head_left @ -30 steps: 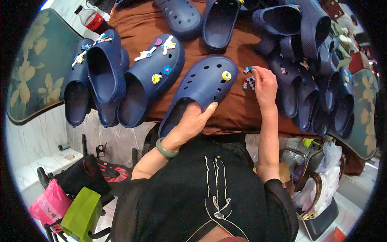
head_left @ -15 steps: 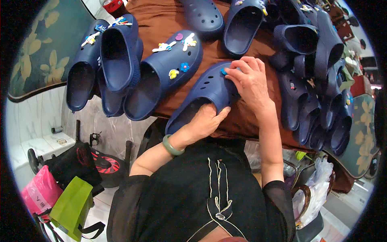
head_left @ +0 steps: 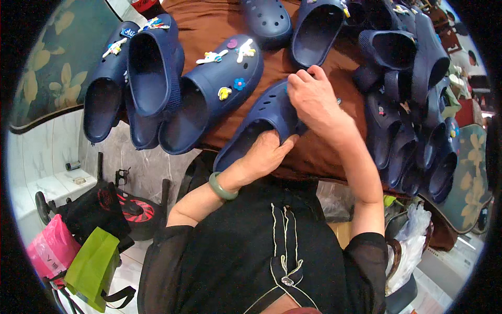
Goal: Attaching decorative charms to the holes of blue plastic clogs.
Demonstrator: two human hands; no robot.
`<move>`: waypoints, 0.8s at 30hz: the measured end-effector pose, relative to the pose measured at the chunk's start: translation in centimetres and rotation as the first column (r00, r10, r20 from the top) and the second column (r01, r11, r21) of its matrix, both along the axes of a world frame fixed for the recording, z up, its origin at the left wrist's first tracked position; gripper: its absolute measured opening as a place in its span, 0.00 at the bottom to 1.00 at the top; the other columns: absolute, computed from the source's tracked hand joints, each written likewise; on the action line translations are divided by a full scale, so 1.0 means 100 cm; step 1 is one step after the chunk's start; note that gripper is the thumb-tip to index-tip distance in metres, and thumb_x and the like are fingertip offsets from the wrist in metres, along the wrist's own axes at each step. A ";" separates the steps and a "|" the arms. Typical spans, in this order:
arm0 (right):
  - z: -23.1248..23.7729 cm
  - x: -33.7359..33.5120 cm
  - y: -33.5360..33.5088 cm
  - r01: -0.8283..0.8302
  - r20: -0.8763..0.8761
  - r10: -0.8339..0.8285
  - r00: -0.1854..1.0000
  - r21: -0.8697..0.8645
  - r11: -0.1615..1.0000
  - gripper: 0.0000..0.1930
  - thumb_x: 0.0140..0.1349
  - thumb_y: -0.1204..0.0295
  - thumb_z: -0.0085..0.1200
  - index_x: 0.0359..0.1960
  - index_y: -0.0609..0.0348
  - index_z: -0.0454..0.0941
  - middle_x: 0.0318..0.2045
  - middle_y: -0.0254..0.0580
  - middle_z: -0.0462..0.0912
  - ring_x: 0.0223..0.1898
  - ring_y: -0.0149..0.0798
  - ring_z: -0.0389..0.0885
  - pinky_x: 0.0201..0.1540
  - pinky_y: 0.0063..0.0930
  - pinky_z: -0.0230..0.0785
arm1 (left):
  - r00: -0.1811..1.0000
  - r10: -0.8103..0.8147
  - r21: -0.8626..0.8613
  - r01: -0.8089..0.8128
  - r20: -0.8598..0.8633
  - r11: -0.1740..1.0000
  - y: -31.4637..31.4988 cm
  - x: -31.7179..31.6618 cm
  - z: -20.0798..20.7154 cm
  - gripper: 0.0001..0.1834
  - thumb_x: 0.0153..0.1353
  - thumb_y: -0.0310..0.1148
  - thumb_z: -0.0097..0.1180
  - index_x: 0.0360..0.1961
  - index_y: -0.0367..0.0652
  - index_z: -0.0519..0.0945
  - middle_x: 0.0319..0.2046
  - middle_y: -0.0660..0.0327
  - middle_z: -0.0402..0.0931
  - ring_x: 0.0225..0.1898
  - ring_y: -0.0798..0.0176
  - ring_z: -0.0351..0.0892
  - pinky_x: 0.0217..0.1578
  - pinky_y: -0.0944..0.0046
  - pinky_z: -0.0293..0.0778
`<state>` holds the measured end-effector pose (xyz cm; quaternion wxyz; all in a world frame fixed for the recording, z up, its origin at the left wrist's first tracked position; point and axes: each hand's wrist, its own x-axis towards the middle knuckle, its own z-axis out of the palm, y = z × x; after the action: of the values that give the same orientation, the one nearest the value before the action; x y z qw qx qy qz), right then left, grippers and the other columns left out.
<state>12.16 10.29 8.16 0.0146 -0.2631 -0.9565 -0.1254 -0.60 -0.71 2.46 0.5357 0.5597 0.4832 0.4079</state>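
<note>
A navy clog lies at a slant on the table's near edge, its heel toward me. My left hand, with a green bangle on the wrist, grips its side, fingers inside the opening and thumb outside. Over the toe, my right hand is closed with curled fingers; whatever they hold is hidden beneath them. To the left rests a matching clog with white figure charms, a purple charm, a yellow charm and a blue flower charm on its upper.
More decorated navy clogs lean together at the left edge. Two clogs lie at the back, and a heap of clogs fills the right. Brown cloth covers the table. A green bag stands low at left.
My right hand has turned and curled over the clog's toe, hiding the blue charm it was pinching there. My left hand keeps its grip on the clog.
</note>
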 end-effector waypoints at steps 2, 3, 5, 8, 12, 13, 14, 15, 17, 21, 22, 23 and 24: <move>-0.009 -0.013 -0.006 0.120 0.027 -0.123 0.992 0.098 0.988 0.06 0.47 0.72 0.55 0.26 0.57 0.82 0.29 0.38 0.78 0.39 0.39 0.77 0.51 0.41 0.60 | 1.000 -0.022 -0.042 0.023 0.011 0.999 0.001 -0.001 -0.006 0.21 0.64 0.36 0.51 0.50 0.29 0.72 0.44 0.39 0.76 0.50 0.40 0.74 0.50 0.55 0.70; -0.011 -0.012 -0.005 0.126 0.022 -0.129 0.991 0.097 0.987 0.06 0.47 0.72 0.55 0.26 0.57 0.82 0.29 0.38 0.78 0.39 0.39 0.77 0.51 0.41 0.60 | 1.000 -0.028 -0.042 0.028 0.006 0.999 0.001 -0.001 -0.007 0.21 0.64 0.36 0.51 0.50 0.29 0.72 0.44 0.39 0.76 0.50 0.40 0.74 0.50 0.55 0.70; -0.014 -0.007 0.005 0.245 -0.184 -0.255 0.949 -0.076 0.966 0.05 0.48 0.69 0.58 0.26 0.55 0.82 0.29 0.36 0.79 0.38 0.39 0.78 0.50 0.41 0.59 | 1.000 -0.011 -0.030 0.011 -0.001 0.999 0.001 -0.001 -0.004 0.21 0.64 0.36 0.51 0.50 0.29 0.72 0.45 0.39 0.76 0.50 0.40 0.74 0.50 0.54 0.69; -0.009 0.004 0.022 0.283 -0.269 -0.395 0.878 -0.372 0.884 0.07 0.51 0.65 0.62 0.26 0.53 0.78 0.28 0.37 0.79 0.40 0.42 0.76 0.47 0.39 0.60 | 1.000 0.009 0.019 -0.009 0.000 1.000 0.002 0.000 0.004 0.22 0.64 0.37 0.51 0.51 0.29 0.72 0.46 0.40 0.76 0.51 0.40 0.74 0.51 0.54 0.69; -0.023 0.004 0.018 0.319 -0.342 -0.468 0.815 -0.410 0.855 0.07 0.53 0.65 0.60 0.30 0.51 0.79 0.34 0.36 0.78 0.43 0.42 0.75 0.47 0.39 0.59 | 0.999 0.015 -0.031 -0.016 -0.029 0.999 0.001 0.001 0.001 0.22 0.64 0.37 0.51 0.53 0.29 0.71 0.47 0.40 0.76 0.52 0.42 0.74 0.53 0.54 0.68; -0.029 0.003 0.014 0.321 -0.345 -0.469 0.813 -0.407 0.855 0.07 0.53 0.65 0.60 0.30 0.51 0.79 0.34 0.36 0.78 0.43 0.42 0.75 0.47 0.39 0.59 | 1.000 0.010 -0.039 -0.011 -0.024 0.999 0.001 0.000 -0.001 0.23 0.64 0.37 0.52 0.54 0.31 0.71 0.48 0.46 0.76 0.52 0.49 0.74 0.54 0.57 0.67; -0.035 0.000 0.010 0.290 -0.395 -0.426 0.814 -0.358 0.887 0.08 0.53 0.64 0.61 0.32 0.51 0.79 0.36 0.37 0.78 0.44 0.42 0.74 0.47 0.41 0.59 | 1.000 0.004 -0.046 -0.005 -0.019 0.999 0.002 -0.001 -0.002 0.23 0.64 0.37 0.53 0.55 0.33 0.71 0.50 0.52 0.76 0.52 0.57 0.74 0.56 0.59 0.66; -0.038 0.000 0.006 0.260 -0.443 -0.379 0.813 -0.307 0.916 0.09 0.53 0.63 0.61 0.34 0.50 0.80 0.37 0.38 0.77 0.44 0.42 0.74 0.47 0.43 0.58 | 1.000 0.001 -0.041 -0.002 -0.021 0.999 0.002 0.000 -0.002 0.23 0.64 0.37 0.53 0.55 0.33 0.71 0.50 0.52 0.76 0.52 0.57 0.74 0.56 0.59 0.66; -0.036 0.000 0.003 0.260 -0.470 -0.357 0.807 -0.260 0.930 0.10 0.52 0.62 0.62 0.33 0.50 0.80 0.36 0.36 0.77 0.45 0.41 0.74 0.48 0.43 0.57 | 1.000 0.011 -0.031 -0.011 -0.009 0.999 0.000 -0.001 -0.001 0.22 0.64 0.36 0.53 0.55 0.33 0.71 0.50 0.53 0.75 0.52 0.58 0.73 0.56 0.59 0.66; -0.030 -0.002 -0.002 0.360 -0.397 -0.444 0.804 -0.271 0.893 0.09 0.54 0.62 0.61 0.33 0.50 0.80 0.35 0.33 0.78 0.45 0.40 0.73 0.51 0.41 0.56 | 1.000 0.013 -0.005 -0.013 0.008 1.000 -0.002 0.000 -0.004 0.22 0.64 0.35 0.53 0.55 0.34 0.71 0.51 0.54 0.75 0.53 0.58 0.73 0.56 0.59 0.65; -0.032 -0.001 -0.002 0.375 -0.380 -0.456 0.805 -0.269 0.887 0.09 0.54 0.61 0.61 0.33 0.49 0.81 0.35 0.33 0.78 0.46 0.40 0.73 0.52 0.41 0.55 | 0.999 0.002 -0.026 -0.001 0.035 1.000 -0.001 0.001 -0.004 0.22 0.64 0.35 0.53 0.55 0.34 0.71 0.52 0.54 0.74 0.54 0.58 0.72 0.57 0.59 0.65; -0.034 0.002 -0.001 0.380 -0.381 -0.459 0.802 -0.267 0.886 0.09 0.54 0.61 0.61 0.33 0.49 0.81 0.35 0.33 0.78 0.46 0.40 0.73 0.52 0.41 0.55 | 0.998 -0.008 -0.051 0.012 0.063 0.999 0.000 0.001 -0.004 0.22 0.63 0.34 0.54 0.56 0.33 0.71 0.52 0.53 0.74 0.54 0.58 0.72 0.57 0.60 0.64; -0.038 0.008 0.000 0.311 -0.465 -0.399 0.790 -0.257 0.915 0.09 0.54 0.59 0.61 0.32 0.48 0.82 0.35 0.32 0.79 0.45 0.40 0.74 0.50 0.41 0.56 | 0.998 -0.015 -0.050 0.018 0.064 0.999 -0.001 0.003 -0.004 0.22 0.63 0.34 0.54 0.56 0.33 0.71 0.52 0.53 0.74 0.54 0.58 0.72 0.57 0.60 0.64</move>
<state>12.95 10.30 4.39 0.2202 -0.4623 -0.8585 0.0285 -0.34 -0.80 2.10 0.5681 0.5365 0.4715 0.4087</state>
